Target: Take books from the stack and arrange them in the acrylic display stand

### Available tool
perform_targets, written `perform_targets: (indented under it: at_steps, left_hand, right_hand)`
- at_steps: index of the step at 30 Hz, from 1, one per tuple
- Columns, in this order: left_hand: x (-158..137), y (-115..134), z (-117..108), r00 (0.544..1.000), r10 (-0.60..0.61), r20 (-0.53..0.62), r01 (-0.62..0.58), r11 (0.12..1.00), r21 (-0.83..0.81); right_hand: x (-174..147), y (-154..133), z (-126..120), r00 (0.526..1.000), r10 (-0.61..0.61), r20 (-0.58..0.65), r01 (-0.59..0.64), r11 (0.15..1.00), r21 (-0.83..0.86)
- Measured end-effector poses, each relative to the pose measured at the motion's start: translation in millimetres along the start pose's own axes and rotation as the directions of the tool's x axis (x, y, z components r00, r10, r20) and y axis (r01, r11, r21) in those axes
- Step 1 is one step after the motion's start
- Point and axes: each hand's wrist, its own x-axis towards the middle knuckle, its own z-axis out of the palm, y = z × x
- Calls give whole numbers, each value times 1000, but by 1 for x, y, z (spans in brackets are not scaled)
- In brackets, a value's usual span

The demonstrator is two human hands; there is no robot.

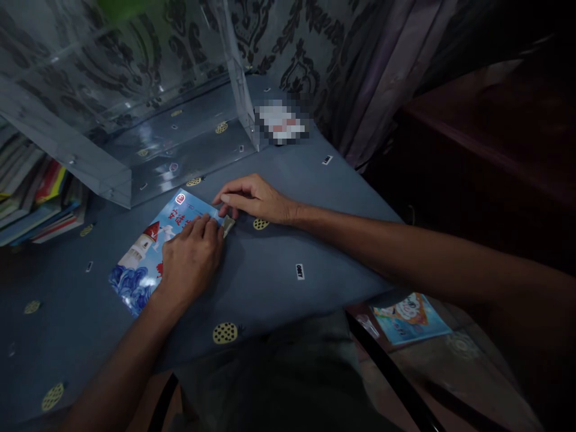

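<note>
While my left hand (194, 252) lies palm down on the blue book (155, 243), fingers close together and not gripping, my right hand (252, 201) curls loosely at its upper right corner; can't tell if the fingertips pinch anything. Book sits flat on the tabletop (270, 300), left of frame centre, long axis slanting from upper middle to lower left. Left hand is nearer, covering the book's right side; from my right hand the book lies toward lower left. Small pale piece (228, 226) shows between both hands, just beside the cover; unclear what.
</note>
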Motion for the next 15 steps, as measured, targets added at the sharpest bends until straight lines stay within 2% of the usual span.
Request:
perform_targets:
  at_steps: [5, 11, 15]
  left_hand:
    - [1, 1, -2, 999, 0, 32, 0, 1000, 9]
    - [-2, 0, 2, 999, 27, -43, -25, 999, 38]
    - [-3, 1, 5, 999, 24, -42, -23, 999, 46]
  right_hand:
    - [0, 0, 1, 999, -15, -50, 14, 1000, -19]
    - [-2, -3, 1, 998, -12, -65, 8, 998, -60]
    - [-3, -5, 1, 999, -28, -47, 22, 993, -113]
